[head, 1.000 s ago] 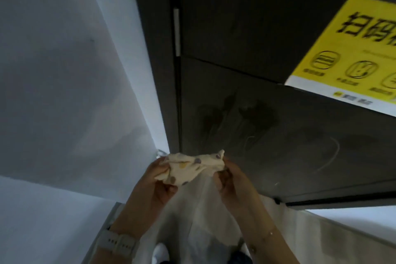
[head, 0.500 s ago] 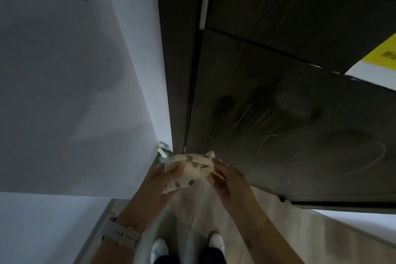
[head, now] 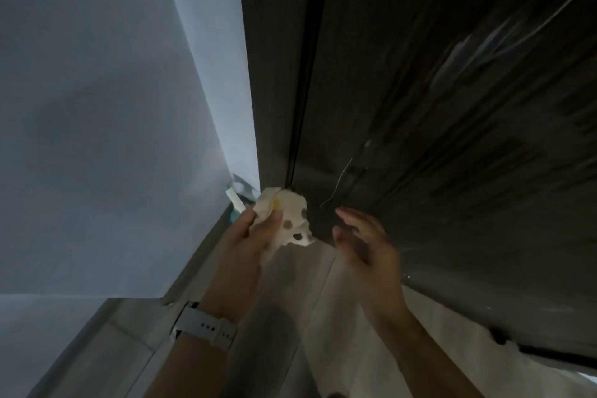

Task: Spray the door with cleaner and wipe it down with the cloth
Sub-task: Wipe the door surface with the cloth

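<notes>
A dark wood-grain door (head: 452,107) fills the upper right, with pale scratch marks and wet-looking streaks low on its face. My left hand (head: 248,236) grips a bunched cream cloth (head: 292,213) with dark spots, held near the door's bottom hinge-side edge. My right hand (head: 365,242) hovers just right of the cloth, fingers relaxed and apart, holding nothing. A spray bottle shows only partly: a white and teal piece (head: 235,200) behind the cloth, by the wall corner.
A pale wall (head: 113,107) stands on the left and meets the dark door frame (head: 274,74). Light wood-look flooring (head: 290,317) lies below the hands. A white watch (head: 206,328) sits on my left wrist.
My right hand has let go of the cloth and drawn off to the right. The cloth is now bunched in my left hand alone. The view has tipped downward; the yellow sticker has left the frame.
</notes>
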